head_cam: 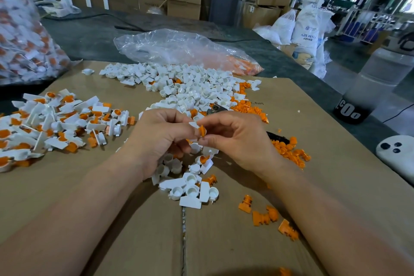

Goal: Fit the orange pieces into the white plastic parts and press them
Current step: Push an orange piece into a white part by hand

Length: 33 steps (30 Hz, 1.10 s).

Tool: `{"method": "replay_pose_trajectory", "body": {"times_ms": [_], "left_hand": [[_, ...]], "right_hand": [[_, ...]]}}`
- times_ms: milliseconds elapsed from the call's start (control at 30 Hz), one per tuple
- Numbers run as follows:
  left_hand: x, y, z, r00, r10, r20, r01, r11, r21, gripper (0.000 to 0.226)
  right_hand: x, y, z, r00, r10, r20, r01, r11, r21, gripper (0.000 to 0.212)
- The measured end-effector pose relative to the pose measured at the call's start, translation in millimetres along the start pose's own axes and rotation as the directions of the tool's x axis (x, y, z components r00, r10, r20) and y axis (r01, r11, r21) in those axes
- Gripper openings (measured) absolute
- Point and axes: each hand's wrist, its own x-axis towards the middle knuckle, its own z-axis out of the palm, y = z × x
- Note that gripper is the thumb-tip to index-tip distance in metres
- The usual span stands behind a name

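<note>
My right hand (233,139) pinches a small orange piece (202,130) between thumb and fingers, above the cardboard. My left hand (156,139) faces it and holds a white plastic part (194,124), mostly hidden by its curled fingers. The two pieces touch. Below my hands lie several loose white parts (190,188). Loose orange pieces (266,217) lie at the lower right and more orange pieces (289,150) sit to the right of my right hand.
A pile of fitted white-and-orange parts (49,125) lies left on the cardboard sheet (112,186). A large heap of white parts (186,83) sits behind my hands, with a clear plastic bag (179,49) beyond. A full bag (24,36) stands far left.
</note>
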Motion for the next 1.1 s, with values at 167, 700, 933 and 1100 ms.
{"method": "replay_pose_trajectory", "body": {"times_ms": [167,700,933,1100], "left_hand": [[0.2,1.7,-0.7,0.999,-0.035,-0.035,0.033,0.998,-0.053,0.030],[-1.6,2.1,-0.6,0.999,-0.050,-0.006,0.050,0.998,-0.028,0.020],[-0.5,0.8,0.9,0.998,-0.057,0.026,0.059,0.996,-0.071,0.018],[0.2,-0.6,1.2,0.998,-0.062,0.028,0.064,0.994,-0.087,0.019]], "right_hand": [[0.5,3.0,0.6,1.000,0.016,0.011,-0.016,1.000,-0.012,0.030],[0.7,2.8,2.6,0.991,-0.122,-0.060,0.117,0.989,-0.090,0.032],[-0.2,4.7,0.5,0.989,-0.141,-0.054,0.126,0.968,-0.216,0.023],[0.1,5.1,-0.2,0.988,-0.151,-0.043,0.137,0.964,-0.227,0.022]]}}
